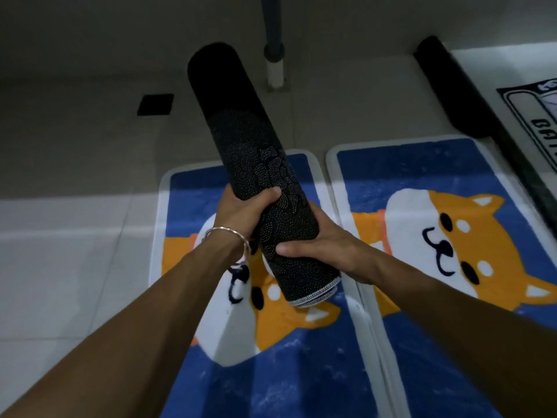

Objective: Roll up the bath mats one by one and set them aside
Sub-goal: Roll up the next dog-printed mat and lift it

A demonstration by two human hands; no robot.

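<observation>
Step in hand: the rolling of this mat looks finished; I judge I am in the carrying part, taking it off to be set aside.
Rolled bath mat (241,140): a tight dark tube, dotted anti-slip backing outward, held up off the floor (75,267) and pointing away from me, above the left flat mat.
Left hand (244,218): wrapped round the roll from the left, thumb over the top; a bangle (229,233) sits at the wrist.
Right hand (325,248): gripping the same roll nearer its stitched end, thumb across the backing.
Left dog mat (271,372): blue with an orange dog, lying flat below my arms, not yet rolled.
Right dog mat (422,173): same print, flat, just beside the first, edges nearly touching.
Far right: a long dark roll (446,86) lies on the floor beside a printed mat (536,122); it may be a mat already done, but I cannot tell.
Also ahead: a pole (273,40) and a floor drain (155,104).
Next move calls for: keeping both grips firm so the roll does not loosen, laying it down clear of the flat mats, then starting on a dog mat from one short edge.
</observation>
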